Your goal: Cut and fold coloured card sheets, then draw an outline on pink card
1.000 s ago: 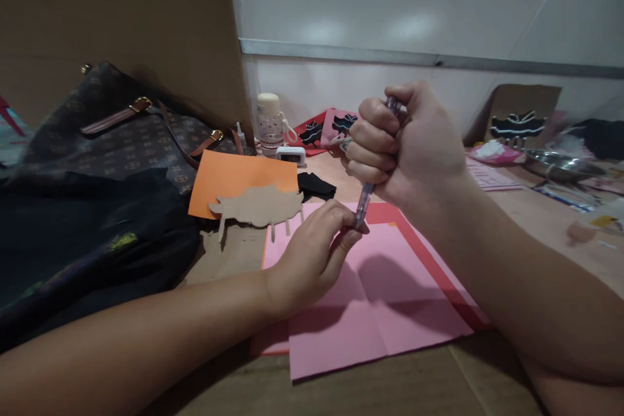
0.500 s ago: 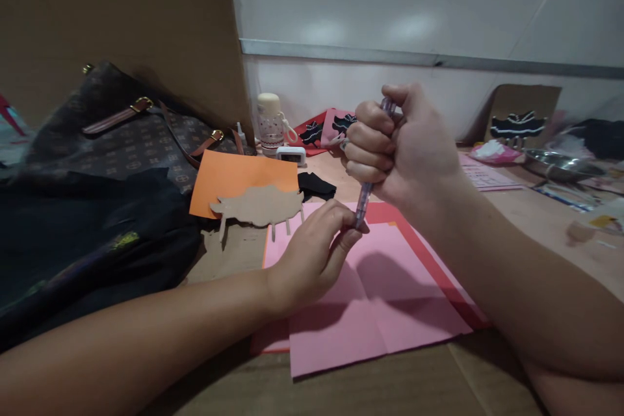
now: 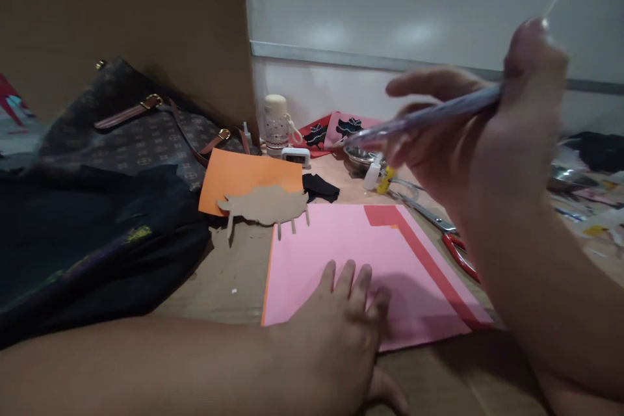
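My left hand point(image 3: 336, 318) lies on the pink paper point(image 3: 331, 240) with its fingers stretched out and palm down. Raised at the right, my right hand point(image 3: 448, 130) holds a translucent purple pen point(image 3: 424, 118) that slants across the palm, its end pointing left. The hand and pen are smeared by motion. Beyond my left hand, a brown cardboard cutout point(image 3: 268, 205) with thin legs overlaps an orange sheet point(image 3: 253, 169). Red paper point(image 3: 419, 244) shows along the right of the pink sheet. Red-handled scissors point(image 3: 455, 250) lie partly behind my right forearm.
A patterned handbag point(image 3: 136, 123) and dark cloth point(image 3: 97, 240) fill the left. Farther back are a bottle point(image 3: 276, 127), a small white device point(image 3: 295, 156), black paper point(image 3: 319, 187), a metal bowl point(image 3: 358, 156) and a small yellow-labelled bottle point(image 3: 386, 180). A white panel point(image 3: 380, 6) stands behind.
My left hand has let go of the pen's lower end and come down flat on the pink paper. My right hand has moved right, tilting the pen from upright to slanting, its fingers loosened.
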Motion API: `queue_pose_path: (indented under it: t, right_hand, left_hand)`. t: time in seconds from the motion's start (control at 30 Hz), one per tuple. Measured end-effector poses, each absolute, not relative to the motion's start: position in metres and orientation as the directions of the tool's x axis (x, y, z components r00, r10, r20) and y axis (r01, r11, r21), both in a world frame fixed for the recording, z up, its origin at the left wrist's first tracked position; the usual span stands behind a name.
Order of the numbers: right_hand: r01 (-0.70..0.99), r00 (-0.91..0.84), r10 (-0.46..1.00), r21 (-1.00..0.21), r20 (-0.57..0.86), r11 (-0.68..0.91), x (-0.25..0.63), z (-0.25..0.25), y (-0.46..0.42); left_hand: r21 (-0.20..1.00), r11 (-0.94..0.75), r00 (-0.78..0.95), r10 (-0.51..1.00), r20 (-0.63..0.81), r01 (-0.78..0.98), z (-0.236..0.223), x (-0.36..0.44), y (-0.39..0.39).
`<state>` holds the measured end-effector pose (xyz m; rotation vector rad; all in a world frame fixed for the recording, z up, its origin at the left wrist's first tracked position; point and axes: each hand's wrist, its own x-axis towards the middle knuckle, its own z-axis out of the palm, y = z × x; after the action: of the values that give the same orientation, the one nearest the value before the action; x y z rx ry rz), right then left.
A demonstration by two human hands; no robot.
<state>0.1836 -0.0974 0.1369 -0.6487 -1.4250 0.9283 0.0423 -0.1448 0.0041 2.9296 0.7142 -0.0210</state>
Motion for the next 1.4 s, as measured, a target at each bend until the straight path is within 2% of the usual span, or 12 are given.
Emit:
queue_pose_path:
  t: [0.07,0.13,0.23,0.33,0.5,0.63,0.7,0.77,0.83,0.9,1.13,1.4]
  right_hand:
    - [-0.086,-0.194,0.856,-0.878,0.479,0.472,0.188,0.12,-0.1]
    - [0.012,-0.263,0.891,-0.922,0.371,0.388,0.197,0.096,-0.103]
    - [0.351,-0.209,0.943,-0.88,0.259,0.319,0.215,0.06,-0.108]
    - [0.495,-0.127,0.971,-0.836,0.203,0.239,0.225,0.035,-0.113]
    - [0.311,-0.228,0.973,-0.945,0.028,0.1,0.219,0.012,-0.114]
    - [0.184,-0.142,0.982,-0.979,-0.12,-0.093,0.208,0.002,-0.114]
    - [0.11,-0.111,0.977,-0.979,-0.184,-0.172,0.204,0.002,-0.115]
    - [0.081,-0.169,0.96,-0.974,-0.224,-0.213,0.202,0.003,-0.116]
    - [0.121,-0.235,0.942,-0.969,-0.24,-0.217,0.201,0.005,-0.116]
    - [0.151,-0.255,0.936,-0.966,-0.242,-0.208,0.201,0.006,-0.115]
    - [0.17,-0.154,0.966,-0.968,-0.21,-0.183,0.2,-0.002,-0.114]
    - [0.21,-0.132,0.974,-0.965,-0.186,-0.156,0.197,-0.003,-0.113]
  left_hand:
    - [0.128,-0.879,0.885,0.441,-0.151,0.46,0.007,0.042,-0.148]
    - [0.13,-0.899,0.903,0.398,-0.161,0.419,0.006,0.041,-0.15]
    - [0.082,-0.924,0.927,0.372,-0.036,0.374,-0.008,0.041,-0.159]
    - [0.022,-0.936,0.932,0.351,0.087,0.351,-0.021,0.042,-0.165]
    - [-0.115,-0.949,0.948,0.275,0.158,0.294,-0.016,0.044,-0.158]
    - [-0.145,-0.943,0.942,0.268,0.203,0.299,-0.009,0.045,-0.15]
    - [-0.152,-0.942,0.928,0.25,0.276,0.299,-0.014,0.047,-0.151]
    - [-0.193,-0.897,0.868,0.3,0.396,0.398,-0.025,0.052,-0.156]
    - [-0.205,-0.796,0.76,0.414,0.501,0.569,-0.038,0.058,-0.164]
    - [-0.18,-0.744,0.695,0.471,0.543,0.644,-0.049,0.063,-0.17]
    - [-0.089,-0.747,0.689,0.552,0.47,0.659,-0.053,0.067,-0.178]
    - [-0.221,-0.739,0.729,0.483,0.486,0.636,-0.038,0.058,-0.172]
